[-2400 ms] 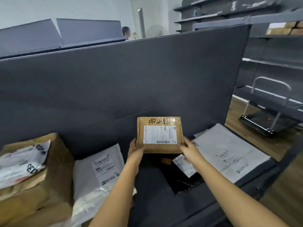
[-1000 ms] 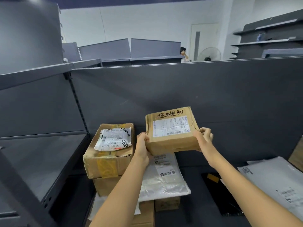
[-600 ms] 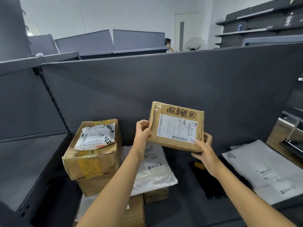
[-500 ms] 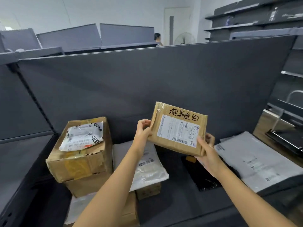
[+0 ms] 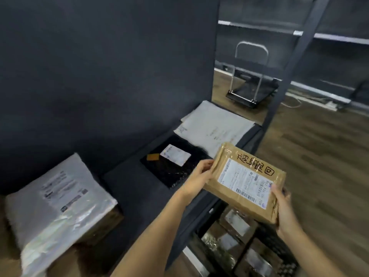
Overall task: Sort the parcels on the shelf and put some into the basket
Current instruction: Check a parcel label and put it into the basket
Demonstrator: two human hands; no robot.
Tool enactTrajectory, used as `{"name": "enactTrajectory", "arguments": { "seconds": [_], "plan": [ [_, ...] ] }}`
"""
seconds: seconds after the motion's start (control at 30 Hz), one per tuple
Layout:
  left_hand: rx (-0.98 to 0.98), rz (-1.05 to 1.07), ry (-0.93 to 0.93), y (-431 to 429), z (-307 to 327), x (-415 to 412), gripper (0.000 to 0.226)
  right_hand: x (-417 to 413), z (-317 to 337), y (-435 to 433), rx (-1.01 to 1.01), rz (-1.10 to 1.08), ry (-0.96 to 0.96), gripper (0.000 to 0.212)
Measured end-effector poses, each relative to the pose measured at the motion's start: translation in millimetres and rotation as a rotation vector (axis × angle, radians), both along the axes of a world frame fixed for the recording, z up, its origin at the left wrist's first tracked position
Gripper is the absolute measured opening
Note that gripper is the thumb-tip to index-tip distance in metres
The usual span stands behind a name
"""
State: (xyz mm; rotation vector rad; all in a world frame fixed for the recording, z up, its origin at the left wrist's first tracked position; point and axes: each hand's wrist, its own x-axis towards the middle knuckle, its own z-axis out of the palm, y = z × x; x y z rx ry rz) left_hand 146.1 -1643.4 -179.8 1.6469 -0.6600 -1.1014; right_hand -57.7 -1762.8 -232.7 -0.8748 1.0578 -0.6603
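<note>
One brown parcel (image 5: 245, 182), white label and black handwriting facing up, held tilted in the air past the front edge of the shelf (image 5: 129, 188) and above the basket (image 5: 278, 249). I count two hands on it. Left hand (image 5: 196, 176) grips the upper left edge, fingers (image 5: 207, 162) curled round it. Right hand (image 5: 283, 208) grips the lower right corner, thumb on top by the label, other fingers underneath, mostly hidden.

One basket, on the floor below the shelf. It has several parcels in it, too blurred for me to count.

On the shelf I see:
- One black parcel (image 5: 171, 164) with a white label.
- White flat mailers (image 5: 215, 126) just beyond it. They could be one or two, I can't tell.
- One white bag parcel (image 5: 58, 198) at the left, lying on a cardboard box (image 5: 105, 220).

One trolley (image 5: 249, 84) stands on the wooden floor behind.
</note>
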Motion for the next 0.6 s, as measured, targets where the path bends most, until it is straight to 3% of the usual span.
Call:
{"name": "enactTrajectory", "arguments": {
  "seconds": [0.17, 0.37, 0.53, 0.6],
  "plan": [
    [0.192, -0.07, 0.15, -31.9, -88.3, -33.3, 0.038, -43.8, -67.7, 6.5, 0.071, -0.139, 0.157, 0.034],
    [0.412, -0.118, 0.153, -51.6, -211.9, -41.0, 0.038, -42.9, -167.9, 20.1, 0.254, -0.152, 0.274, 0.027],
    [0.613, -0.098, 0.181, -41.1, -322.1, -53.4, 0.048, -48.6, -272.3, 28.9, 0.412, -0.115, 0.402, 0.046],
    [0.656, -0.091, 0.165, -39.0, -370.9, -52.8, 0.043, -49.0, -321.6, 32.2, 0.465, -0.123, 0.402, 0.034]
  ]
}}
